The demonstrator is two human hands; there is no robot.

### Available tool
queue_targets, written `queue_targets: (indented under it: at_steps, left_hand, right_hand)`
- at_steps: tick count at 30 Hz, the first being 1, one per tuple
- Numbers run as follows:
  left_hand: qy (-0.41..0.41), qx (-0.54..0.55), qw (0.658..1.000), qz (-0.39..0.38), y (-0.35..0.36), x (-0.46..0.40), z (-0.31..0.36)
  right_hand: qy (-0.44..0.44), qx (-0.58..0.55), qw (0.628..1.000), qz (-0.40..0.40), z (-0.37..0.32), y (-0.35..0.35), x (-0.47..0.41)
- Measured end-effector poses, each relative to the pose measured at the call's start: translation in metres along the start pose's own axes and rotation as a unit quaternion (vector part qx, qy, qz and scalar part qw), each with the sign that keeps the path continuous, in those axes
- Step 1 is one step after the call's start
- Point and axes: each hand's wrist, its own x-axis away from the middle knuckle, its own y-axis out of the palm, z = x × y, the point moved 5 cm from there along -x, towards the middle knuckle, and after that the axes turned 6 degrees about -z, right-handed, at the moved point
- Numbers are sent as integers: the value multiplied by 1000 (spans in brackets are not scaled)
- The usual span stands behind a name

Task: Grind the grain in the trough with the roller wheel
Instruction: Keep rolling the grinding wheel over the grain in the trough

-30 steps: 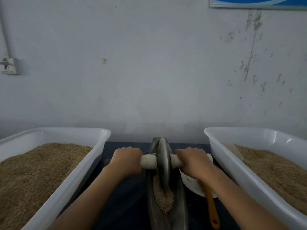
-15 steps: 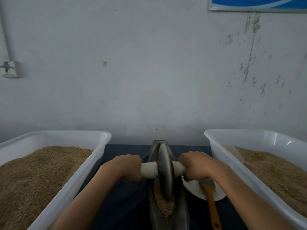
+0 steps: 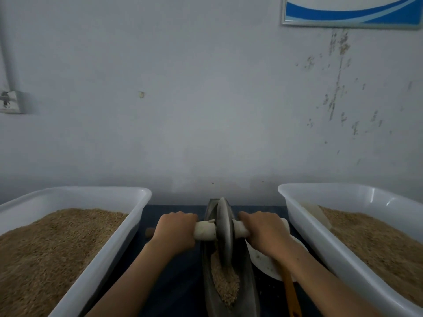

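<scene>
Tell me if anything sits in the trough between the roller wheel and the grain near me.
Nothing visible does. The roller wheel stands upright in the trough, its lower edge already meeting the grain heaped toward the near end. The left hand and right hand grip the axle on either side, outside the channel.

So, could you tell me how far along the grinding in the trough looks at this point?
Done: the trough is loaded with grain. In hand: the left hand and right hand grip the axle either side of the roller wheel, which stands toward the far end. Left: the near grain looks mostly whole, so probably many passes remain.
</scene>
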Motion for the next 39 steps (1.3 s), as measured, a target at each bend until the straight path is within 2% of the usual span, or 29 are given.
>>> queue_targets:
  at_steps: [5,7,10,16,19,22,24,27,30,33,36,39]
  left_hand:
    - [9,72,979,-193,7,6,-1]
    - [15,109,965,-239,10,10,-1]
    - [10,100,968,-229,7,12,0]
    - [-24,-6,998,-49,-5,7,4]
    - [-27,-5,1000,-12,-6,6,7]
    - [-19,4,998,-56,-5,6,4]
    - [-11,27,992,-123,-2,7,1]
    - [6,99,968,-229,5,10,0]
    - [16,154,947,-280,9,12,2]
    - [1,118,962,-244,6,9,2]
    - [-16,22,992,-123,-1,4,1]
    - [-9,14,999,-33,-2,2,1]
  right_hand:
    - [-30,28,989,-140,-1,-6,1]
    - [-38,33,985,-167,-2,-6,2]
    - [-31,34,987,-153,-2,-5,3]
    - [-4,-8,1000,-27,-1,-1,1]
    - [6,-4,1000,-2,1,2,0]
    - [2,6,1000,-18,0,-1,0]
    - [-12,9,997,-78,-1,-3,1]
    - [-31,3,985,-171,-1,-6,3]
    - [-30,-3,980,-197,-2,-7,5]
    - [-16,0,985,-173,-3,-7,4]
    - [6,-2,994,-110,-4,-7,3]
    - [18,-3,998,-54,-4,-6,2]
